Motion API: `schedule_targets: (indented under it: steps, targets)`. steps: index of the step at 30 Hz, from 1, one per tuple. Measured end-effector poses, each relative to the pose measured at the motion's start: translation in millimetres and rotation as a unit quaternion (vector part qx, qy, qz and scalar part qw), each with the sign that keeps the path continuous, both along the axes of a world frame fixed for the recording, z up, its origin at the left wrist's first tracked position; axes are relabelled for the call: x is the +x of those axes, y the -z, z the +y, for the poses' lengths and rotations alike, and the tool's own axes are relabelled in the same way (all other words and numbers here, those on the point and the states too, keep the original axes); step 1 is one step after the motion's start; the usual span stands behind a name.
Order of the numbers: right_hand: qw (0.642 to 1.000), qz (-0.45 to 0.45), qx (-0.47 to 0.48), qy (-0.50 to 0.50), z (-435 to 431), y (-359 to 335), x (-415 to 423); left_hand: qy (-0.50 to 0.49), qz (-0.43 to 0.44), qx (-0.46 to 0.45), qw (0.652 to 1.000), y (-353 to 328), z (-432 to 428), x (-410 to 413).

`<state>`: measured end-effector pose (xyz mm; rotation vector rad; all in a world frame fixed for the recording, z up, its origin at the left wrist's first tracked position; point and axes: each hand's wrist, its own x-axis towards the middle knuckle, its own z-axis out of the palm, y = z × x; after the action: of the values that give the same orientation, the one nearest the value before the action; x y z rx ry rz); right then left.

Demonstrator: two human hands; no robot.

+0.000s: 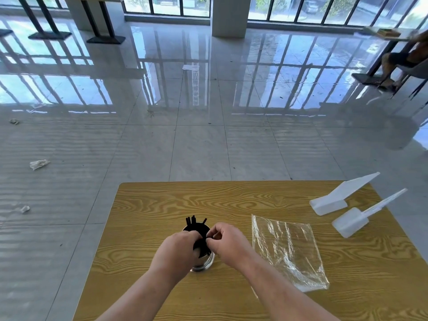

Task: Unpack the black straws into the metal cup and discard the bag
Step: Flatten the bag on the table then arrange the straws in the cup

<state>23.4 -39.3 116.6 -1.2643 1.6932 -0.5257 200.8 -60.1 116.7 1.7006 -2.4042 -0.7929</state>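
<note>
Both forearms enter from the bottom edge and meet over the metal cup (203,262), which stands upright on the near-centre of the wooden table (162,200). The left hand (178,249) has its fingers curled round the bundle of black straws (196,224) just above the cup's rim. The right hand (228,242) is closed in a pinch, thumb and forefinger meeting on the straws on the bundle's right side. The straws stand in the cup, and their upper ends fan out beyond the knuckles. The cup's lower wall shows between the two wrists, while its mouth is hidden by the hands. Just right of the cup, apart from it and touched by neither hand, the clear plastic bag (289,251) lies flat and creased on the table. At the far right corner lie two white plastic scoops (333,198), side by side, with their handles pointing away past the table edge. Beyond the table is a glossy tiled floor (185,147) with crumpled paper scraps (39,163) on its left part. Farther off are a white pillar (228,17), a row of windows (166,4), and, at the right edge, a seated person (405,59).
</note>
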Motion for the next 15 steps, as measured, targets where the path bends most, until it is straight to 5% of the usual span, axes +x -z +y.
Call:
schedule_targets:
  steps: [15]
  targets:
    - [0.996, 0.015, -0.067, 0.049, -8, -14, -10, -0.032, 0.035, -0.034, 0.998, -64, -27, 11]
